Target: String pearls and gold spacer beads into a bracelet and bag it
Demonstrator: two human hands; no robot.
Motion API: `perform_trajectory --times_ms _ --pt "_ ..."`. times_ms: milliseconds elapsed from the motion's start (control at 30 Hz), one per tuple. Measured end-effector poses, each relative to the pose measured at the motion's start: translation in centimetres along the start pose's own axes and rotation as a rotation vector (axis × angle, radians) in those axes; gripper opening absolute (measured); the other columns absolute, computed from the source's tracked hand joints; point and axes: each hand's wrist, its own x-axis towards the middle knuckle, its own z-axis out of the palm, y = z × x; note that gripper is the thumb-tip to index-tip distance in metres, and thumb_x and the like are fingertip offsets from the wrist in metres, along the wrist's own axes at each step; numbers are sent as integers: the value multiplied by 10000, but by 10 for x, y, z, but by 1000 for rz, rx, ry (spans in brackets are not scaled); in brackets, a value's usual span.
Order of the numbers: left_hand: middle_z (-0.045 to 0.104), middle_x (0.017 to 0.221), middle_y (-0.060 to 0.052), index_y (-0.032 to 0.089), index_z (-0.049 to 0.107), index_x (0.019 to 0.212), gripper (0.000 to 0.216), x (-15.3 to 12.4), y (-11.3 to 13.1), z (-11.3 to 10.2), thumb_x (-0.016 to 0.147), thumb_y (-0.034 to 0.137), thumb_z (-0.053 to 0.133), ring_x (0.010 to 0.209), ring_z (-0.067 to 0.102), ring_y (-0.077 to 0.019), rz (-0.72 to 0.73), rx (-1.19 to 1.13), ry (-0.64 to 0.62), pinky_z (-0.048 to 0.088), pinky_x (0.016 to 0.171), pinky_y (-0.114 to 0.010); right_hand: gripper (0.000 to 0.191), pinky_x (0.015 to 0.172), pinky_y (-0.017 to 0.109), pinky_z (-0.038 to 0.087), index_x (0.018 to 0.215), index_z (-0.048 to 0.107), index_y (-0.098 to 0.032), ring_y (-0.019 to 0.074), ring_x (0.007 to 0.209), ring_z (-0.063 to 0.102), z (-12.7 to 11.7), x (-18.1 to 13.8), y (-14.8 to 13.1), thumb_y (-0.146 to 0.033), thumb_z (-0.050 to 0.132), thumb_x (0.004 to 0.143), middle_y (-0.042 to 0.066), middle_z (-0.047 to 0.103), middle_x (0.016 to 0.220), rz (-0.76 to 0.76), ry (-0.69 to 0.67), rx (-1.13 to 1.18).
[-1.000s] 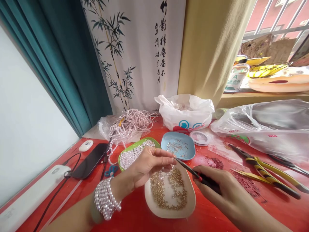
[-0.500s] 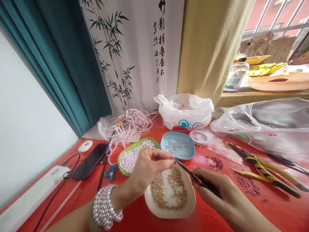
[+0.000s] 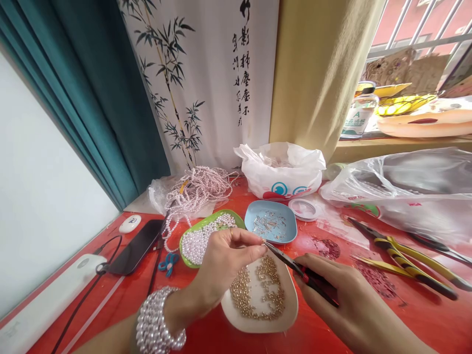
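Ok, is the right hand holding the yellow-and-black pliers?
No, the right hand holds black-handled pliers, while the yellow-and-black pliers lie on the red table.

Overall exposure: bright. Daylight enters at the window point(image 3: 416, 29), beyond and to the right of the hands point(image 3: 224, 258), where the view washes out toward white. A slanting bright streak marks the tan curtain point(image 3: 309, 73); the teal curtain point(image 3: 92, 98), far left of the hands, reads darker. Pale sheen noted on the red counter point(image 3: 204, 327) right of the hands; glare on the plastic bag point(image 3: 413, 182) further right. Shadow present beneath the yellow pliers point(image 3: 405, 264). Wide-angle distortion: lines lean, shapes stretch toward the edges. Fine detail between the hands is too soft to resolve.
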Motion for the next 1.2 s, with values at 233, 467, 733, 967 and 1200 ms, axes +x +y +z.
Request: perform_trajectory --times_ms 233,467,733,967,1200 --pt "646 672 -21 128 652 650 131 -1 2 -1 561 172 736 615 574 -105 -47 5 -9 448 614 -231 178 455 221 404 700 541 -193 121 507 529 -1 -1 5 -215 414 822 17 606 629 -81 23 -78" --pt "633 647 -16 123 637 644 138 -1 3 1 543 152 726 589 559 -97 -105 -37 -32 427 598 -227 172 424 225 409 798 568 -205 138 500 571 -2 -3 11 -201 396 817 38 630 672 -197 106 -214" --pt "621 619 -4 128 625 623 96 -2 8 1 558 141 695 544 509 -68 -86 31 -50 387 537 -193 226 378 263 395 817 595 -180 174 466 583 -7 -2 11 -234 376 837 78 643 692 -360 231 -427" --pt "632 652 -17 145 606 606 62 -3 10 -1 580 136 661 591 537 -103 43 143 -86 412 545 -212 184 429 216 423 796 597 -211 122 480 567 -8 -1 6 -177 416 801 25 631 643 -206 104 -171" --pt "636 664 -20 136 614 636 80 -3 10 -1 580 146 668 588 537 -95 -4 160 -87 405 552 -210 246 376 258 402 844 606 -174 169 474 590 -6 -1 14 -232 368 852 88 649 712 -381 238 -466"
